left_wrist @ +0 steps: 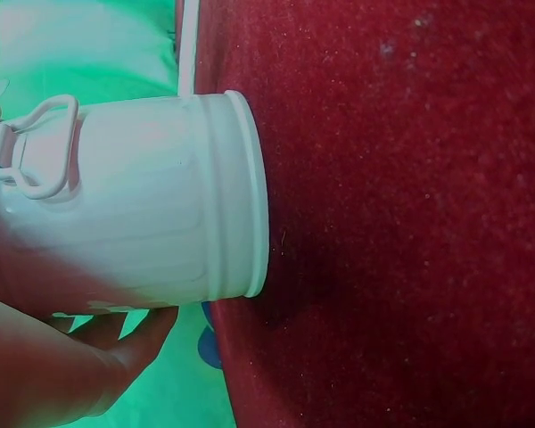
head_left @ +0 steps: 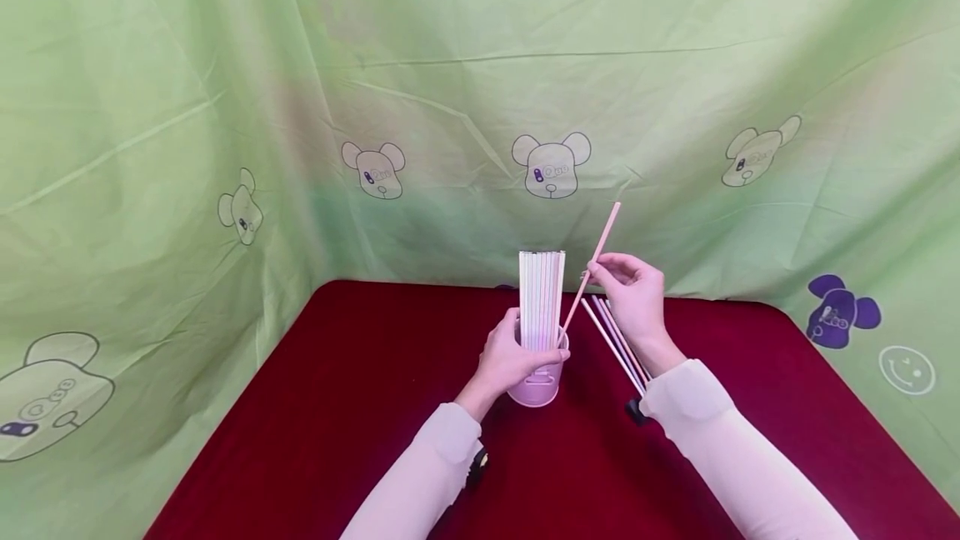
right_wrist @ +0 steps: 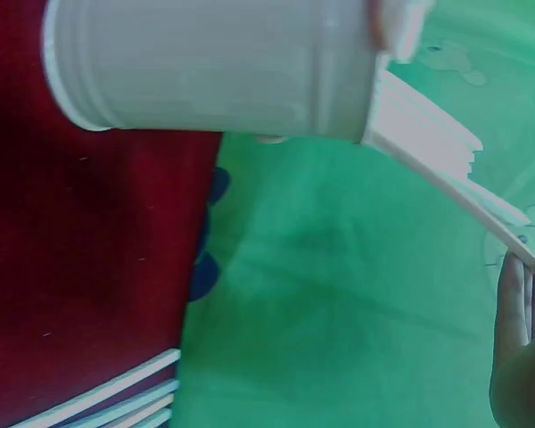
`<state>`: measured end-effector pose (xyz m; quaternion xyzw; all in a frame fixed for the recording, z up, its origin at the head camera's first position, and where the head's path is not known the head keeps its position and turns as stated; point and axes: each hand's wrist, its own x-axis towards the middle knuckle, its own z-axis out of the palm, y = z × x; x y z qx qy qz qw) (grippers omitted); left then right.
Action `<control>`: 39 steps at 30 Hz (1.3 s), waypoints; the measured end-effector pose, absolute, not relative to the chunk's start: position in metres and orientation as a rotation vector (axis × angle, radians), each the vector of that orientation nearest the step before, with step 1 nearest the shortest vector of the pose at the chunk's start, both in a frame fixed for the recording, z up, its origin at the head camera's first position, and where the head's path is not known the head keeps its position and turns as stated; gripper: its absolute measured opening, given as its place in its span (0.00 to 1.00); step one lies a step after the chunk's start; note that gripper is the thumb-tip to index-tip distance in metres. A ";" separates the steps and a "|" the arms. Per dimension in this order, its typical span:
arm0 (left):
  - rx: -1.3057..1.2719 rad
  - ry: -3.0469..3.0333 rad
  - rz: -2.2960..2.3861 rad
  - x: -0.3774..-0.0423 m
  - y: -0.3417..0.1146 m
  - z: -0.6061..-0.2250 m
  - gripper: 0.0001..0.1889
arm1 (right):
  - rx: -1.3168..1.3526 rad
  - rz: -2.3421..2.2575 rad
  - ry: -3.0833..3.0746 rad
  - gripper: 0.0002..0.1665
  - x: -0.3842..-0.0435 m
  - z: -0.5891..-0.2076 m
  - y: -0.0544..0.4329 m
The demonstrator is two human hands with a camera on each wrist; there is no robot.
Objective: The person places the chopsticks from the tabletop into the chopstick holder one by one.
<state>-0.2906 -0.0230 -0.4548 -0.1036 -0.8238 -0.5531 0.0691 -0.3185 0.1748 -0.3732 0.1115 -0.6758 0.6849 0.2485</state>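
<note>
My left hand [head_left: 506,357] grips a small pale metal pail [head_left: 534,394] near its rim, fingers round one side and thumb across the front. The pail stands upright on the table, a wire handle [left_wrist: 49,192] on its side in the left wrist view. A bundle of pale straws [head_left: 536,298] rises out of it. My right hand [head_left: 633,294] pinches a pink straw [head_left: 603,240] between thumb and fingers, tilted, its lower end at the pail's right rim. Several loose straws [head_left: 617,348] lie on the table below my right hand.
A dark red cloth covers the table [head_left: 360,390]. Green fabric walls [head_left: 450,90] with cartoon bear heads stand behind it and at the sides. A black object [head_left: 636,412] shows beneath the right sleeve.
</note>
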 end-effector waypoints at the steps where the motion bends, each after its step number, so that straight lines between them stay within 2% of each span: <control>1: -0.312 -2.484 -1.663 -0.291 -0.023 -0.455 0.43 | 0.307 1.850 -1.881 0.15 -0.319 -0.376 0.176; 12: -0.311 -2.495 -1.668 -0.290 -0.022 -0.454 0.43 | 0.514 1.621 -2.169 0.11 -0.294 -0.387 0.162; 23: -0.325 -2.482 -1.669 -0.290 -0.024 -0.455 0.42 | 0.516 1.508 -2.246 0.11 -0.312 -0.424 0.169; 32: -0.331 -2.480 -1.658 -0.290 -0.024 -0.456 0.42 | 0.562 1.461 -2.287 0.07 -0.313 -0.426 0.169; 39: -0.332 -2.484 -1.652 -0.291 -0.024 -0.456 0.41 | 0.526 1.390 -2.337 0.10 -0.312 -0.418 0.175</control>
